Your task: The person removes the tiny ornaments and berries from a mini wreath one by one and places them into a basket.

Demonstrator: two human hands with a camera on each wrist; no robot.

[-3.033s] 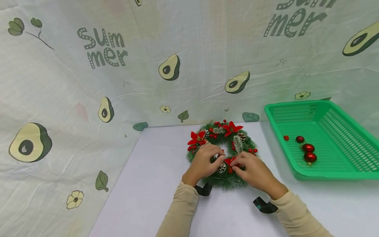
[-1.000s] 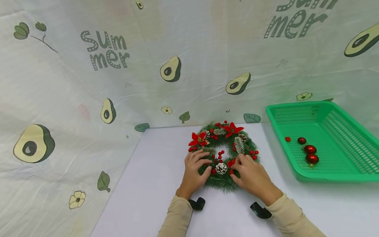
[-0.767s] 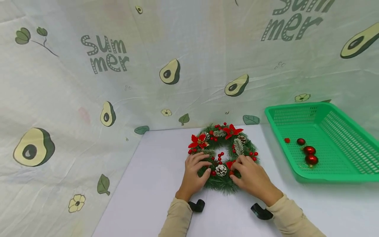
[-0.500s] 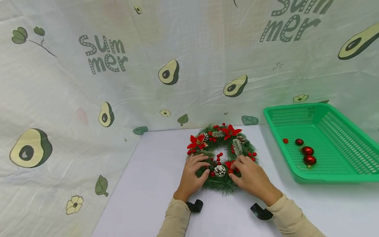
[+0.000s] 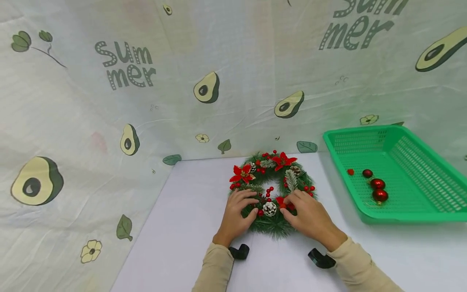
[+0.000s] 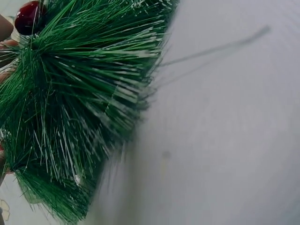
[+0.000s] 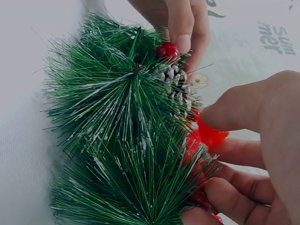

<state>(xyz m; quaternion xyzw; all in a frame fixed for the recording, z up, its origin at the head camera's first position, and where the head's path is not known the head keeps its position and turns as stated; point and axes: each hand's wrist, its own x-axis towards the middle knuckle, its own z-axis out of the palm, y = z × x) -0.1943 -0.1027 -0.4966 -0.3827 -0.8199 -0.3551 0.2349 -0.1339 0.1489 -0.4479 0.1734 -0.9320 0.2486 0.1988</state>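
Observation:
A green pine Christmas wreath (image 5: 275,228) lies on the white table, dressed with red poinsettias, berries and frosted pine cones. My left hand (image 5: 235,217) holds its lower left side, fingers curved over the greenery and thumb beside a red berry (image 5: 260,212). At the lower right, my right hand (image 5: 310,213) pinches a small bumpy red ornament (image 7: 213,134) between thumb and index finger. The ornament is right by a red poinsettia (image 5: 280,200) that the fingers partly cover. A frosted pine cone (image 5: 270,209) sits between both hands.
A green plastic basket (image 5: 365,213) stands at the right of the table. Inside are shiny red baubles (image 5: 380,195) and a small red piece (image 5: 350,172). A printed cloth (image 5: 240,101) hangs behind the table.
Since three seconds ago, my left hand has moved left from the poinsettia to the wreath's left side, uncovering the pine cone and berries. My right hand stays at the poinsettia with slight finger shifts.

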